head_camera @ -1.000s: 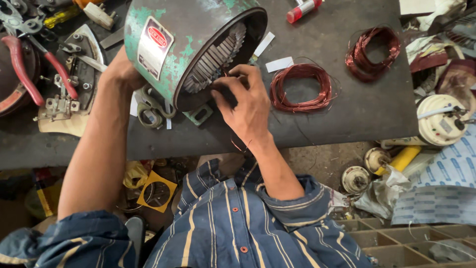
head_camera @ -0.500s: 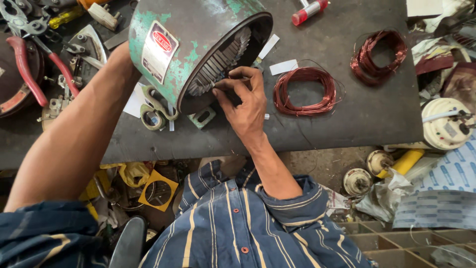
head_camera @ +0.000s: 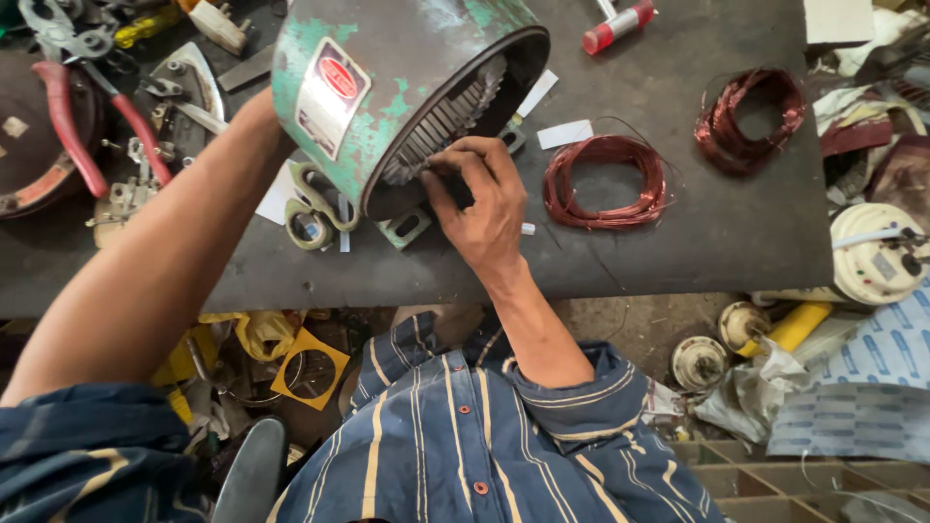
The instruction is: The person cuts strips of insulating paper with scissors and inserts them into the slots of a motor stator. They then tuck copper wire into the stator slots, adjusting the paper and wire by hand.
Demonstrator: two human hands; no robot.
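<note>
Fingers (head_camera: 455, 165) of the right hand (head_camera: 484, 208) are bent and pressed together at the open mouth of a green motor housing (head_camera: 387, 87), their tips touching the ring of metal slots (head_camera: 441, 121) just inside the rim; whether they pinch anything there I cannot tell. On the housing's curved side sits a rectangular pale label (head_camera: 329, 92) with a red oval in its middle. Paint on the shell is worn, with grey patches showing through the green. It lies tilted on its side on the dark worktop (head_camera: 697, 242), near the front edge, mouth turned toward the person. Behind the shell goes the left arm, and the left hand is hidden, so its grip cannot be seen. Two small white paper slips (head_camera: 567, 133) lie just beside the mouth. To their right rests a coil of red copper wire (head_camera: 605, 182), and a second, darker coil (head_camera: 751, 116) lies farther right. Red-handled pliers (head_camera: 87, 136) lie at the far left among metal parts. Below the worktop, at the lower right, open wooden compartments (head_camera: 775, 484) show only in part, their contents unclear.
</note>
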